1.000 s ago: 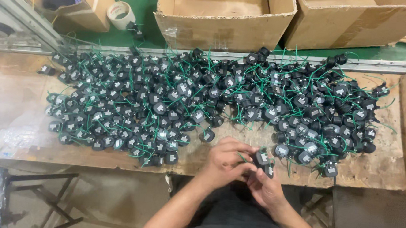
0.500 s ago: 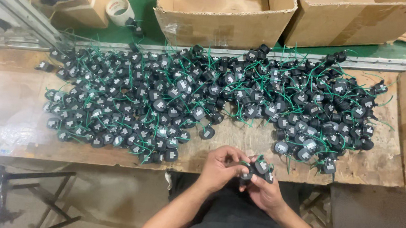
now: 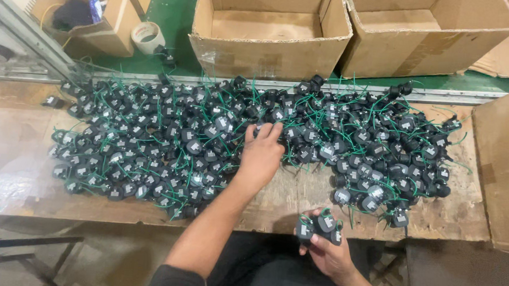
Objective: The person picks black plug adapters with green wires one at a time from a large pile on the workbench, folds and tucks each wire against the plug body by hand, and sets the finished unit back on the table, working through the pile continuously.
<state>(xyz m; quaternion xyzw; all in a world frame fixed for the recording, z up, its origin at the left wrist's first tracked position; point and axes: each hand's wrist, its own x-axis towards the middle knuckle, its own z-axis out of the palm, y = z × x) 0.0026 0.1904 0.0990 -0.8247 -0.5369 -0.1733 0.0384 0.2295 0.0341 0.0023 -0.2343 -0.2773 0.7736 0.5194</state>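
A few small black parts with green wires (image 3: 320,226) sit bunched at 5 o'clock, clasped in the right hand (image 3: 331,255) near the wooden bench (image 3: 298,193) edge. At centre, the left hand (image 3: 261,155) lies fingers spread, palm down, on the heap of black parts (image 3: 166,137). Cardboard boxes (image 3: 270,26) stand at 12 o'clock.

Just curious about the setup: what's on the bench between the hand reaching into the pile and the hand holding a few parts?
In the head view, only bare wooden bench top lies between the left hand and the right hand.
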